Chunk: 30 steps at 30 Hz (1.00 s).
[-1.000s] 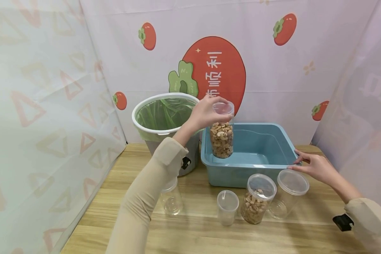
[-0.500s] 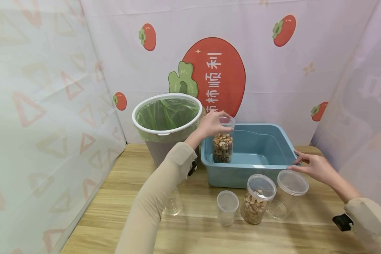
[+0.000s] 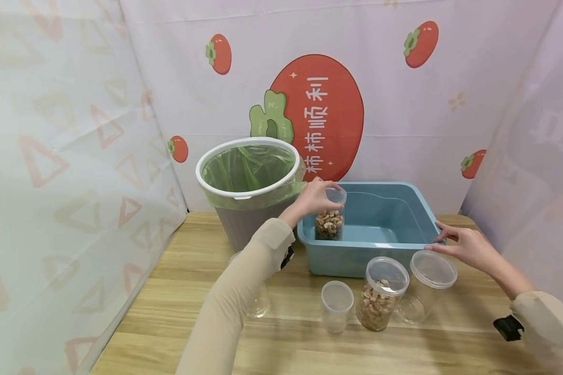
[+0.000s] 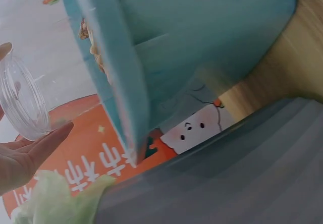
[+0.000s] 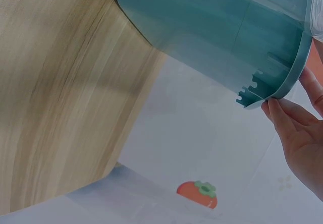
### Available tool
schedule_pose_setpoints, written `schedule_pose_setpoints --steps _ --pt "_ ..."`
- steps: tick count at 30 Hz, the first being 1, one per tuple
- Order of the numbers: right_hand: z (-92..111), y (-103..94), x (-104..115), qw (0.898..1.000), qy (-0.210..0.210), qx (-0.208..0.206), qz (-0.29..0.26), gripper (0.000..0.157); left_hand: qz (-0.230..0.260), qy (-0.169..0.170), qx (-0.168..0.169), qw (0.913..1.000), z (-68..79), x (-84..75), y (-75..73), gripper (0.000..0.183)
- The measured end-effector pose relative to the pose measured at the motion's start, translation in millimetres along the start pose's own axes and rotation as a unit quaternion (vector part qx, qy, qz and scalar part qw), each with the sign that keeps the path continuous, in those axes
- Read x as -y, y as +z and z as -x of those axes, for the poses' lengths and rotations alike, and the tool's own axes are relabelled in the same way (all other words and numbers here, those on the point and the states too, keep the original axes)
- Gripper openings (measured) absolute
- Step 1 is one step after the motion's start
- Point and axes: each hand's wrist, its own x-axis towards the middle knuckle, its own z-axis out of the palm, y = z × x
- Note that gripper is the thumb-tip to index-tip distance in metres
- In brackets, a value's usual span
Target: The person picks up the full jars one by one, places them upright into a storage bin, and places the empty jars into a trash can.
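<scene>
Nut jar [image 3: 329,225] is being gripped near its top by left hand [image 3: 313,199], being held upright inside left end of blue tub [image 3: 338,261]; tub's front right corner is being pinched by right hand [image 3: 464,247].

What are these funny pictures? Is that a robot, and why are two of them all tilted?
No robot, just a person's two bare hands! The big picture is from a camera on the person's head, looking down. The tilted ones are from cameras on each wrist.

The left hand holds a clear jar of nuts by its top, inside a blue tub. The right hand grips the tub's corner.

In front, on the wooden table, are another nut jar, a small clear cup and two clear jars, one partly behind the sleeve. A bin with a green bag stands beside the tub.
</scene>
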Motion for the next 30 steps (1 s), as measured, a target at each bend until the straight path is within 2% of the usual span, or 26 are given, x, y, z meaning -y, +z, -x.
schedule_pose_setpoints --steps 7,19,30 --pt "0.0 -0.9 1.2 1.0 0.001 0.004 -0.008 0.018 -0.006 -0.002 0.02 0.9998 1.9 6.6 11.6 0.042" --pt "0.4 -0.9 0.8 1.0 -0.001 0.007 -0.005 0.018 0.003 -0.026 0.05 0.9984 5.3 17.1 30.8 0.042" --pt "0.5 -1.2 0.9 1.0 0.0 0.006 -0.008 0.018 0.006 -0.027 0.071 0.9971 6.0 19.8 36.7 0.044"
